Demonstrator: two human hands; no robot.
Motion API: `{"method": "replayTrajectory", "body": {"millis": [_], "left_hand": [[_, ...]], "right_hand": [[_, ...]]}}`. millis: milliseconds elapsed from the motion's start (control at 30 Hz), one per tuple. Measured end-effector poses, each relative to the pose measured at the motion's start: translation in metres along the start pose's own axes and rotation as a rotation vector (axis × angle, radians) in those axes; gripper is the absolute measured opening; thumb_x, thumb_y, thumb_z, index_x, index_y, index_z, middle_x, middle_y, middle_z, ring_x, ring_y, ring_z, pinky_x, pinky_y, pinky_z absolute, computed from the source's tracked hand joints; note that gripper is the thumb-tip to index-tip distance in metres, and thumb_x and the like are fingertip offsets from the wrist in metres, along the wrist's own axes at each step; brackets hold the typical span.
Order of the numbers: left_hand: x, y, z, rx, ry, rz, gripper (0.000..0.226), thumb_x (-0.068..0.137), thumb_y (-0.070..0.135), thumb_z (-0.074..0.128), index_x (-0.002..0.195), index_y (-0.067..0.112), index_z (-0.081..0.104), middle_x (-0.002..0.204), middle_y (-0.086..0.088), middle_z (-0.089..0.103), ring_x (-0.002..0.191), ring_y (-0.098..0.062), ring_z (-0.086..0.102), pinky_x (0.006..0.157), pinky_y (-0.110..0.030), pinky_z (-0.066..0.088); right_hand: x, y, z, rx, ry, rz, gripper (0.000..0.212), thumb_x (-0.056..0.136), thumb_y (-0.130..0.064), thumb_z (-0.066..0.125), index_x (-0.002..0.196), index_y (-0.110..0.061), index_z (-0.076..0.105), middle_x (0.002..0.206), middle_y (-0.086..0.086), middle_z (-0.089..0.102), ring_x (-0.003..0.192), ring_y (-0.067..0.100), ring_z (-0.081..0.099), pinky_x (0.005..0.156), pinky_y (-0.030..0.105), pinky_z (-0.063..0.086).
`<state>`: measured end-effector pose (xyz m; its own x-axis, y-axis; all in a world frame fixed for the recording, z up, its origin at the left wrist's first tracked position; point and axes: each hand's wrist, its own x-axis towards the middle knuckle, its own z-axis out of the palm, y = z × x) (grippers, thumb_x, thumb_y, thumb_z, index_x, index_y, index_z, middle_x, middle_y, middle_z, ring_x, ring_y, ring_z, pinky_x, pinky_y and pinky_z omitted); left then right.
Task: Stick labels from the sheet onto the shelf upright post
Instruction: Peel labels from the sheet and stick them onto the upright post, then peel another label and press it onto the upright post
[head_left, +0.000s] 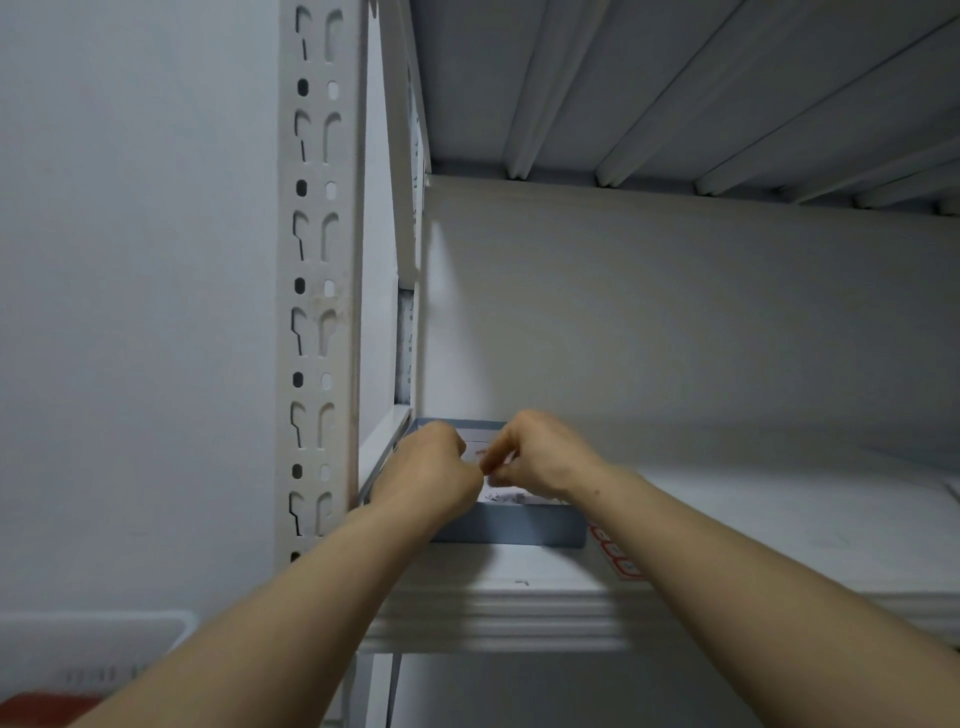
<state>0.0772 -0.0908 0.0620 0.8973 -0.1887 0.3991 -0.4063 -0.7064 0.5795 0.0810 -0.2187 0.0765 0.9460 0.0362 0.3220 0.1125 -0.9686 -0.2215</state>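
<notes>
A white slotted upright post (316, 291) rises at the left of a white metal shelf. On the shelf board beside it sits a blue-grey tray (511, 526) holding a white label sheet (503, 494) with reddish and dark marks. My left hand (431, 475) and my right hand (540, 457) are both over the tray, fingertips pinched close together at the sheet. What the fingers hold is blurred and mostly hidden. Both hands are to the right of the post and lower than most of it.
A strip of red-bordered stickers (618, 556) lies on the shelf board by the tray's right corner. The upper shelf's ribbed underside (675, 88) is overhead. A white basket (88, 649) and something red (41, 709) sit low at the left by the wall.
</notes>
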Motion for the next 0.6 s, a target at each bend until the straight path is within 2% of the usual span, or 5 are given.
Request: {"method": "replayTrajectory", "body": {"millis": [167, 300, 433, 500, 600], "left_hand": [[0.004, -0.001, 0.005, 0.005, -0.015, -0.021, 0.029, 0.075, -0.004, 0.043, 0.056, 0.014, 0.029, 0.058, -0.004, 0.030, 0.058, -0.020, 0.029, 0.055, -0.029, 0.024], [0.008, -0.004, 0.007, 0.017, -0.024, -0.033, 0.032, 0.080, 0.000, 0.045, 0.103, 0.010, 0.066, 0.098, -0.011, 0.066, 0.080, -0.024, 0.057, 0.068, -0.031, 0.049], [0.007, -0.004, 0.007, 0.025, 0.023, -0.027, 0.030, 0.086, 0.004, 0.046, 0.109, 0.009, 0.064, 0.109, -0.013, 0.064, 0.097, -0.028, 0.058, 0.075, -0.031, 0.046], [0.004, 0.000, 0.007, 0.012, 0.039, -0.005, 0.020, 0.085, 0.002, 0.045, 0.088, 0.008, 0.064, 0.095, -0.021, 0.063, 0.092, -0.034, 0.059, 0.072, -0.033, 0.049], [-0.002, 0.010, 0.008, -0.036, 0.069, 0.032, 0.029, 0.087, 0.004, 0.045, 0.106, 0.014, 0.065, 0.109, -0.012, 0.067, 0.097, -0.029, 0.059, 0.088, -0.043, 0.052]], "right_hand": [[0.001, 0.001, 0.006, -0.009, 0.068, -0.043, 0.024, 0.078, -0.011, 0.056, 0.063, -0.022, 0.040, 0.068, -0.008, 0.046, 0.075, 0.021, 0.046, 0.057, 0.029, 0.036], [0.001, 0.004, 0.005, -0.002, -0.091, -0.101, 0.047, 0.083, -0.002, 0.057, 0.122, -0.028, 0.057, 0.114, -0.003, 0.061, 0.101, 0.018, 0.059, 0.087, 0.032, 0.050], [0.002, 0.008, 0.005, 0.096, 0.129, 0.013, 0.021, 0.089, -0.040, 0.057, 0.080, -0.026, 0.070, 0.066, -0.005, 0.068, 0.065, 0.014, 0.067, 0.074, 0.030, 0.054], [-0.001, 0.010, 0.003, 0.151, 0.021, -0.013, 0.018, 0.087, -0.035, 0.063, 0.096, -0.023, 0.073, 0.089, -0.001, 0.071, 0.086, 0.015, 0.064, 0.080, 0.027, 0.049], [-0.008, 0.019, -0.008, 0.298, -0.010, -0.060, 0.046, 0.087, -0.013, 0.064, 0.131, -0.021, 0.055, 0.134, 0.000, 0.055, 0.123, 0.015, 0.049, 0.103, 0.023, 0.035]]}}
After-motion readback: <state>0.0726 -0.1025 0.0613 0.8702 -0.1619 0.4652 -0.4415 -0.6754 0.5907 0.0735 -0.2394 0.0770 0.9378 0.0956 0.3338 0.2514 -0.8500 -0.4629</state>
